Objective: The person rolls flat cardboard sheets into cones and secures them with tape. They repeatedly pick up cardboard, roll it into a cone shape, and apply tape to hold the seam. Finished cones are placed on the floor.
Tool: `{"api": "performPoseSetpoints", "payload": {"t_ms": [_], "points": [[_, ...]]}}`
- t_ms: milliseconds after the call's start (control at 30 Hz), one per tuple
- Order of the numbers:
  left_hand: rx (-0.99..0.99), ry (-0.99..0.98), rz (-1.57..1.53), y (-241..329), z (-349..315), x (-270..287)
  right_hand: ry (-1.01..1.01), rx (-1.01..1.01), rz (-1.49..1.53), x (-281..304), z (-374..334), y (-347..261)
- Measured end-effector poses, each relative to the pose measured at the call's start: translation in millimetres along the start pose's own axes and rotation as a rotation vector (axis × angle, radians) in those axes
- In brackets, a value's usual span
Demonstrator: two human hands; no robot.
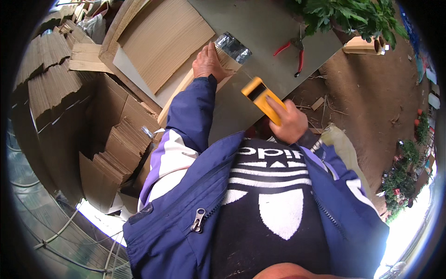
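Observation:
My left hand (210,64) grips a long, narrow cardboard piece (227,61), fingers on its far left side and thumb toward its right. Shiny tape (233,47) covers the far end of this piece. In my right hand (291,122) is a blocky yellow tool (264,103) with a dark inset panel; its exact kind is unclear. The tool is held over the table's near edge, apart from the cardboard. Pruning shears (297,50) with red handles lie on the grey table (269,35) beyond it.
A flat cardboard sheet (165,42) lies left of my left hand. Stacked cardboard (58,90) and an open carton (109,100) stand at the left. Leafy green stems (348,18) overhang the far right of the table. Brown ground (367,102) spreads at the right, with plants (402,181) along it.

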State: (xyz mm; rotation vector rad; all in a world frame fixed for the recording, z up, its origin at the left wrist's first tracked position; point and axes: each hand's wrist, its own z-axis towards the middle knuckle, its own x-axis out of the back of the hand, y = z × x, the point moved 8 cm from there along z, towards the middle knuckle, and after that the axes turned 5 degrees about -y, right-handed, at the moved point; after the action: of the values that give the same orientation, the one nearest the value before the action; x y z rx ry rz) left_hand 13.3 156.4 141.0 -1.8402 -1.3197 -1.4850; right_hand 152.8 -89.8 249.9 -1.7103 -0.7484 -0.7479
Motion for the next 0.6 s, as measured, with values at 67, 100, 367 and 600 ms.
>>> {"api": "performPoseSetpoints", "payload": {"t_ms": [67,100,367,600], "points": [[0.047,-0.094,-0.037,-3,3,4,-0.162,-0.153,-0.119,-19,-4,27],[0.067,-0.125,-0.056,-5,7,7,-0.175,-0.183,-0.125,-28,7,38],[-0.125,-0.363,-0.482,-36,56,-3,-0.101,-0.099,-0.121,-76,117,58],[-0.197,-0.864,-0.901,13,-15,-114,-0.037,-0.015,-0.118,-14,-10,71]]}}
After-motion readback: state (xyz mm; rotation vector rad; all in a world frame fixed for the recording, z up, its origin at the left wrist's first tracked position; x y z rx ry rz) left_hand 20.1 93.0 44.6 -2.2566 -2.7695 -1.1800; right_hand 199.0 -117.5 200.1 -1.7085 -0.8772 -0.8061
